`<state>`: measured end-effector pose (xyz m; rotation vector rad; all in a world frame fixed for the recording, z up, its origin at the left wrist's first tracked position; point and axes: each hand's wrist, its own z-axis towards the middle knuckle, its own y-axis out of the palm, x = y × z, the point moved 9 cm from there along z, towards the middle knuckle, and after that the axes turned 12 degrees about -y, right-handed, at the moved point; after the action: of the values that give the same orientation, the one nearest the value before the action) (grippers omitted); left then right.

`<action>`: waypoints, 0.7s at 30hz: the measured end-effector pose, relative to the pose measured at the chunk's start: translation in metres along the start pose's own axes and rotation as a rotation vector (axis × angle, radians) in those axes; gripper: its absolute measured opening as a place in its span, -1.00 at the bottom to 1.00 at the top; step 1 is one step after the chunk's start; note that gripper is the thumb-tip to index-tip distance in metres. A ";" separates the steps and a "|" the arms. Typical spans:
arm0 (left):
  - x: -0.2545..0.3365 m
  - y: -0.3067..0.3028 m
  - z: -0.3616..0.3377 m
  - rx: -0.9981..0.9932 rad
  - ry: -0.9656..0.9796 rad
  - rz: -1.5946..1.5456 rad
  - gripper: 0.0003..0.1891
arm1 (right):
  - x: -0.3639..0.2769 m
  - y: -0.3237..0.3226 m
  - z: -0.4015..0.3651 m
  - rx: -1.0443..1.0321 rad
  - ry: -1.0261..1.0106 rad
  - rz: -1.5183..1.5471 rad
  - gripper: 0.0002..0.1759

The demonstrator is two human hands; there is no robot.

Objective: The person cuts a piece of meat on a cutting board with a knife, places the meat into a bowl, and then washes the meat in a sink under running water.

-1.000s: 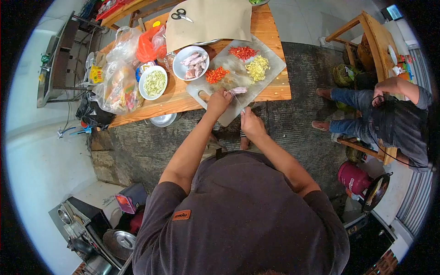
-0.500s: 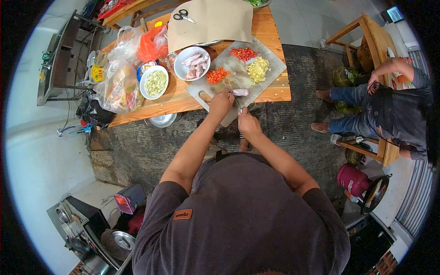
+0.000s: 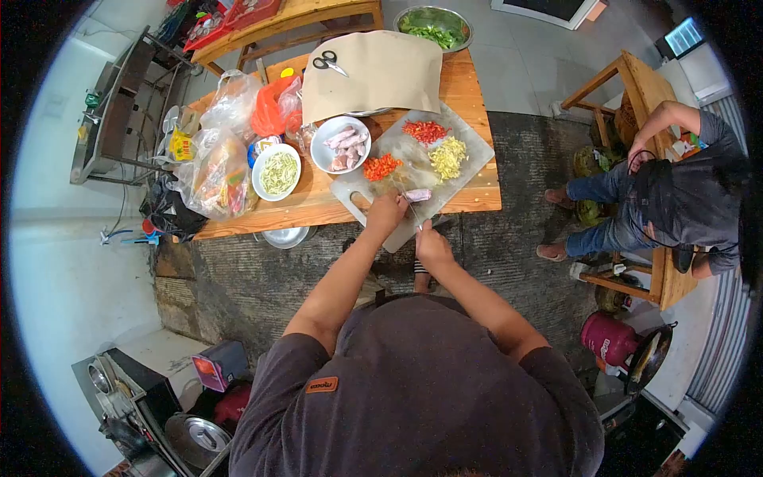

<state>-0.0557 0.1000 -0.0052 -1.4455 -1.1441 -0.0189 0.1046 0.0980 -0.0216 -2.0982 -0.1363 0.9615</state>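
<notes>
Downward in the frame is where the whole worktop [image 3: 477, 87] has shifted since the earlier frame, so a metal bowl of greens [image 3: 433, 28] now shows at its far edge. Relative to the board, both hands sit much as they did. The purple piece [image 3: 417, 195] lies on the near part of the cutting board [image 3: 475, 141], close to the board's front edge. The left hand [image 3: 387, 215] rests at its left end with fingers bent down, apparently pinning it so it does not roll; whether it pinches or only presses cannot be told. The right hand [image 3: 433, 245] is closed around a knife [image 3: 415, 216], whose thin blade reaches up toward the piece, kept just clear of the left fingers. Three finished heaps sit farther back on the board, likely pushed away to leave cutting room: orange-red bits [image 3: 382, 167], red bits [image 3: 425, 131] and yellow shreds [image 3: 449, 157]. Left of the board stand a white bowl of pale pieces [image 3: 342, 145] and a white bowl of green shreds [image 3: 279, 172], within the left hand's reach. Beyond them are plastic bags [image 3: 222, 167], brown paper [image 3: 373, 75] and scissors [image 3: 329, 62] lying on the paper. A seated person [image 3: 675, 199] is off to the right, one arm now bent toward the head.
</notes>
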 end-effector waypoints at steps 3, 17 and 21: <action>-0.001 -0.001 0.000 -0.013 -0.030 -0.054 -0.70 | -0.015 -0.009 0.017 0.030 -0.028 0.030 -0.63; 0.003 -0.002 -0.008 0.060 0.000 -0.024 -0.74 | -0.021 -0.016 0.007 -0.025 -0.057 -0.024 -0.61; -0.004 0.002 -0.013 0.088 -0.072 -0.033 -0.75 | 0.003 -0.007 -0.008 -0.067 0.004 -0.037 -0.63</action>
<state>-0.0485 0.0882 -0.0058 -1.3588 -1.2130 0.0602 0.1135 0.0989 -0.0157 -2.1512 -0.2074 0.9428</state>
